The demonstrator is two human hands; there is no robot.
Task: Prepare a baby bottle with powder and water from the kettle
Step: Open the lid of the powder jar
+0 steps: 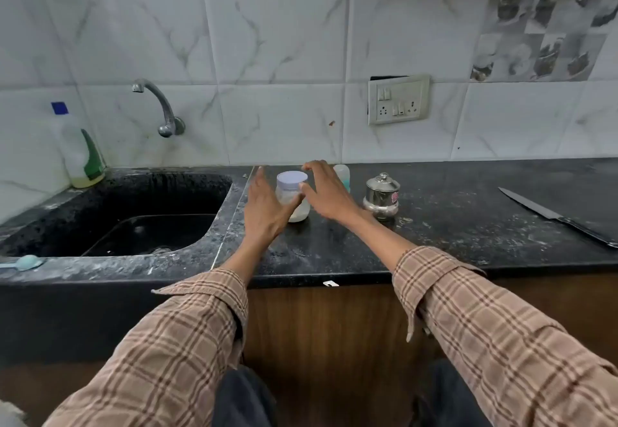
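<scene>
Both hands, left hand [264,206] and right hand [326,192], fingers spread and grasping nothing, flank the powder jar [291,197]; next, grip and uncap it.

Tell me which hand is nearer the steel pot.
Right. The right hand hovers just left of the steel pot; the left hand is farther left, beyond the white-lidded jar.

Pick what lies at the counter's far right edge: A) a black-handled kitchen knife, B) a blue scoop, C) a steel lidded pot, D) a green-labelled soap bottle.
A: the black-handled kitchen knife lies at the far right of the dark stone counter, blade pointing toward the wall.
</scene>
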